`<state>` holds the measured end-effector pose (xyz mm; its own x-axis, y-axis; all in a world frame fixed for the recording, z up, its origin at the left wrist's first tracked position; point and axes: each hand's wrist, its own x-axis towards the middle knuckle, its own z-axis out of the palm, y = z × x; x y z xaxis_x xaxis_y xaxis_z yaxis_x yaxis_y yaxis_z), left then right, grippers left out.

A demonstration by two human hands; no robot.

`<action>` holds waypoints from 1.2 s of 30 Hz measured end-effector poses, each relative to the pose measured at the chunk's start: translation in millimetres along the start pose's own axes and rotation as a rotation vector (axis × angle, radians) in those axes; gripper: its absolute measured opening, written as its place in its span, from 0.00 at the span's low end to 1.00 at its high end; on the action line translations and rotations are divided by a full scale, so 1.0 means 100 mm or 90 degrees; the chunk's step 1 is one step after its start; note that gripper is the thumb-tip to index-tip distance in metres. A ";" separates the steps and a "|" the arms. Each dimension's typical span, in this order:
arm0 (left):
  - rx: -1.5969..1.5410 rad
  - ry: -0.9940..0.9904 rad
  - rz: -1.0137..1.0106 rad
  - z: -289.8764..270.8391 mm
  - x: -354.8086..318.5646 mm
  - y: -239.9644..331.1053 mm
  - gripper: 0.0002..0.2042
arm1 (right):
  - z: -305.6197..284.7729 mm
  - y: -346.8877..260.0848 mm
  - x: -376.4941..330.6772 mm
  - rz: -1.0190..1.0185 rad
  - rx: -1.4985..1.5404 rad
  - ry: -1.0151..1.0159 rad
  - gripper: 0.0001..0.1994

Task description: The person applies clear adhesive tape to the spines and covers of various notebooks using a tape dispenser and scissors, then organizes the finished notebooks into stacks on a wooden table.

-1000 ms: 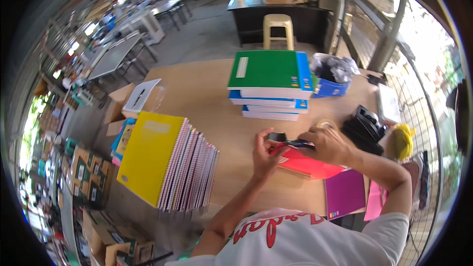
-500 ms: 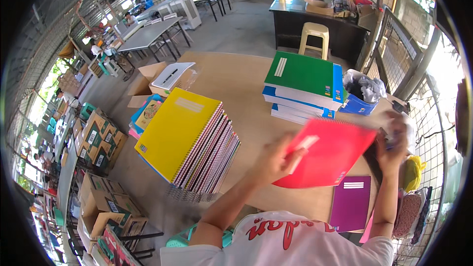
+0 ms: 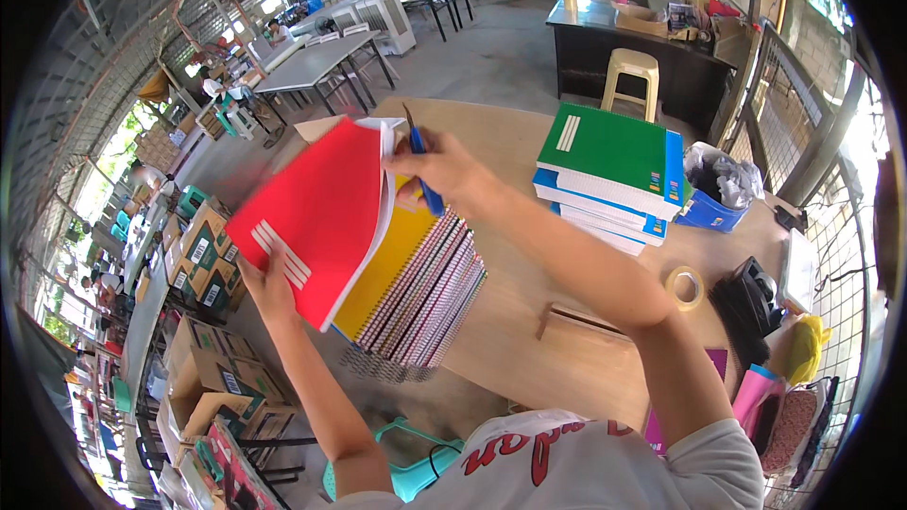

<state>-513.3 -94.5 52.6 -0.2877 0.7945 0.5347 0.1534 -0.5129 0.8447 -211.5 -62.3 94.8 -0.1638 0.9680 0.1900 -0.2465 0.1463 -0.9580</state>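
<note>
A red notebook [image 3: 307,198] is held tilted above the tall stack of spiral notebooks [image 3: 430,297], whose top one has a yellow cover [image 3: 387,269]. My left hand [image 3: 271,291] is closed on its lower left edge, near the white label lines. Against the far right edge of the red notebook, where the white pages show, is my right hand [image 3: 439,170]. Its fingers are closed round a slim blue-handled tool [image 3: 419,156] with a dark pointed tip. The tool's exact kind cannot be made out.
Green and blue notebooks [image 3: 614,151] are piled on the right of the table [image 3: 510,321]. Near them are a blue bin [image 3: 713,212] with plastic bags, a tape roll [image 3: 684,288], a brown strip [image 3: 581,318] and a partly covered purple notebook [image 3: 718,359]. Cartons [image 3: 203,255] stand left.
The red notebook has moved from the table's right side to above the yellow-topped stack on the left. My right hand has come across from the right and now holds the blue-handled tool.
</note>
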 end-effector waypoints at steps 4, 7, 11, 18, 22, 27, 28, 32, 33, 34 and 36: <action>0.088 0.047 -0.018 -0.21 -0.16 -0.40 0.32 | 0.01 0.46 0.07 0.115 0.079 0.069 0.19; 0.212 0.039 0.006 -0.15 -0.28 -0.45 0.37 | -0.18 0.85 0.16 -0.036 -0.265 0.212 0.20; 0.546 -0.102 -0.038 -0.11 -0.38 -0.38 0.41 | -0.24 0.64 0.11 0.074 -0.483 0.116 0.19; 0.748 -0.103 -0.226 -0.19 -0.45 -0.41 0.33 | -0.24 0.92 0.13 -0.020 -0.571 0.130 0.26; 0.848 -0.125 -0.253 -0.06 -0.48 -0.32 0.34 | -0.39 0.87 -0.07 -0.039 -0.572 0.138 0.27; 0.308 0.010 0.437 0.42 -1.06 0.69 0.32 | -1.28 0.74 -1.49 -0.299 -0.534 0.494 0.31; 0.225 -0.088 0.422 0.73 -1.13 0.63 0.28 | -1.71 0.98 -1.80 -0.193 -0.524 0.589 0.30; -0.036 -0.446 0.091 2.63 -1.19 0.24 0.15 | -3.12 1.97 -3.58 0.275 -0.924 0.586 0.25; -0.013 -0.461 0.212 3.04 -1.13 -0.05 0.16 | -3.14 2.03 -3.66 0.427 -0.785 0.452 0.27; -0.027 -0.514 0.318 3.45 -1.09 -0.24 0.20 | -3.13 2.19 -3.73 0.441 -0.778 0.411 0.31; 0.015 -0.689 0.386 4.09 -1.25 -0.28 0.25 | -3.13 2.44 -3.89 0.355 -0.901 0.416 0.36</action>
<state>-95.4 -46.1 -27.3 0.7614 0.2970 0.5762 0.0095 -0.8939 0.4482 91.1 -339.4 -279.9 0.5656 0.8246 0.0122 0.7699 -0.5227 -0.3662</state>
